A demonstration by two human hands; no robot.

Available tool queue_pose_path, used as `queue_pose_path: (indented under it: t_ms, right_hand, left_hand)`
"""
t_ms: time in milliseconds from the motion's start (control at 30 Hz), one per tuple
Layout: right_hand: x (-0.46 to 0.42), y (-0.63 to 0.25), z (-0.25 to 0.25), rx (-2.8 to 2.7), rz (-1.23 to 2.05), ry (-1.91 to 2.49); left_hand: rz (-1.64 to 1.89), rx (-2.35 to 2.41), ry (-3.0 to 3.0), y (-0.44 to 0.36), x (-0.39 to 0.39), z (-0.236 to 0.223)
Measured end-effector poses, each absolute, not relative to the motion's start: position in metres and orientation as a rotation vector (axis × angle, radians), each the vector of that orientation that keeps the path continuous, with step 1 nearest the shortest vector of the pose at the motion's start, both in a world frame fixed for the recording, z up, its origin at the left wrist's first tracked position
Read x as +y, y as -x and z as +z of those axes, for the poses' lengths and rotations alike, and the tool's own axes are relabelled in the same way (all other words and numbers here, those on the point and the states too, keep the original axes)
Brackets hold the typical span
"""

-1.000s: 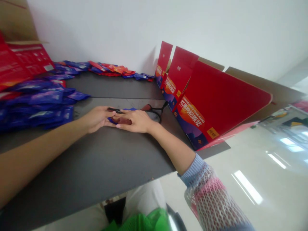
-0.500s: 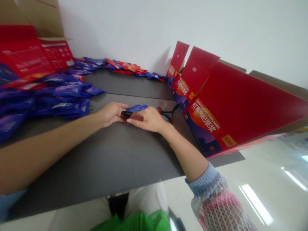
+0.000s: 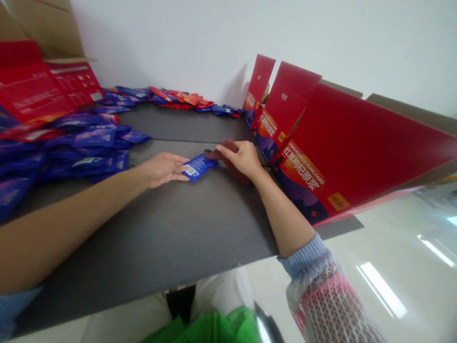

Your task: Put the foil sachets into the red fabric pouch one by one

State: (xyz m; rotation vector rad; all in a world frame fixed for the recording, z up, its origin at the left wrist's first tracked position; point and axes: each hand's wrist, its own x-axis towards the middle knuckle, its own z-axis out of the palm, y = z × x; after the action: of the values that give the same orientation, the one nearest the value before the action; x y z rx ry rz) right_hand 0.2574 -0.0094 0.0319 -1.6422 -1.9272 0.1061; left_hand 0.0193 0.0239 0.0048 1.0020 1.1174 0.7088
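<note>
My left hand (image 3: 166, 170) pinches the left end of a blue sachet (image 3: 199, 166), which has a pale barcode patch and lies low over the grey table. My right hand (image 3: 243, 159) is closed on a flat, dark reddish-brown thing (image 3: 233, 163) with a small black part at its left end. That end meets or overlaps the sachet's upper right corner; I cannot tell whether they touch. Its exact kind does not show, and my fingers cover part of it.
Blue and red sachets (image 3: 94, 138) are heaped at the left, before an open red carton (image 3: 28, 81). A row of sachets (image 3: 182, 97) runs along the wall. Open red cartons (image 3: 342, 147) line the right side. The grey table's (image 3: 167, 238) front edge is near my lap.
My right hand has moved right and slightly up with the brown thing, away from my left hand. The blue sachet in my left hand is now largely uncovered.
</note>
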Motion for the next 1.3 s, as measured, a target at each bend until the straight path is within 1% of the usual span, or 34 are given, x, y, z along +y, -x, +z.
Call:
queue_pose_path:
  t_ms: [100, 200, 300, 400, 500, 767, 1100, 1200, 1300]
  right_hand:
    - [-0.007, -0.261, 0.027, -1.699, 0.126, 1.578]
    - [-0.015, -0.244, 0.023, -1.692, 0.104, 1.565]
    - [-0.026, -0.218, 0.017, -1.995, 0.139, 1.482]
    - [-0.029, -0.198, 0.007, -2.394, 0.156, 1.25]
    - [-0.024, -0.194, 0.001, -2.529, 0.108, 1.166]
    - [-0.015, -0.207, 0.006, -2.469, 0.026, 1.427]
    - [0.001, -0.236, 0.005, -2.217, -0.157, 2.02]
    - [-0.002, -0.243, 0.009, -2.107, -0.195, 2.058]
    - [-0.01, -0.24, 0.017, -2.032, -0.21, 1.946]
  left_hand:
    - [0.692, 1.059, -1.0, -0.016, 0.024, 0.005]
    - [0.67, 1.067, -0.995, -0.016, 0.023, 0.006]
    - [0.677, 1.069, -1.026, -0.018, 0.022, 0.006]
    - [0.691, 1.021, -1.07, -0.018, 0.024, 0.002]
    - [0.663, 0.961, -1.069, -0.015, 0.029, -0.003]
    - [0.645, 0.994, -1.059, -0.011, 0.031, -0.002]
    - [0.713, 1.094, -1.05, -0.015, 0.026, 0.001]
    - [0.746, 1.081, -1.048, -0.015, 0.025, -0.002]
    - [0.747, 1.097, -1.043, -0.017, 0.022, -0.002]
